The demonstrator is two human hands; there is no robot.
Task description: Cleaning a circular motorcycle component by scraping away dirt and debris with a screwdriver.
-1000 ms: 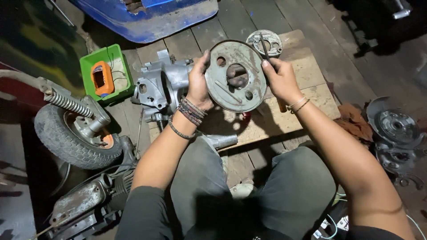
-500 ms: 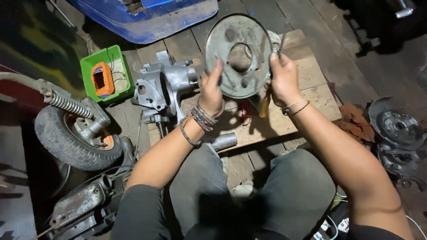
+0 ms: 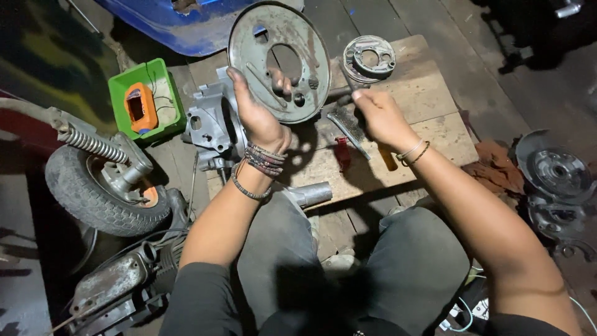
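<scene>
Close to the body, the right hand [image 3: 379, 118] closes around the handle of a wire brush [image 3: 348, 124] lying over the wooden worktop [image 3: 429, 118]. The left hand [image 3: 258, 115] grips the round metal plate [image 3: 280, 59] tightly by its edge, one finger through a hole, holding it upright above the worktop, probably so its face is free. Farther away a smaller disc [image 3: 370, 57] lies flat.

Blue tub [image 3: 186, 25] cut off by the top edge; right hand [image 3: 379, 118] hides most of the brush handle [image 3: 387, 158].
</scene>
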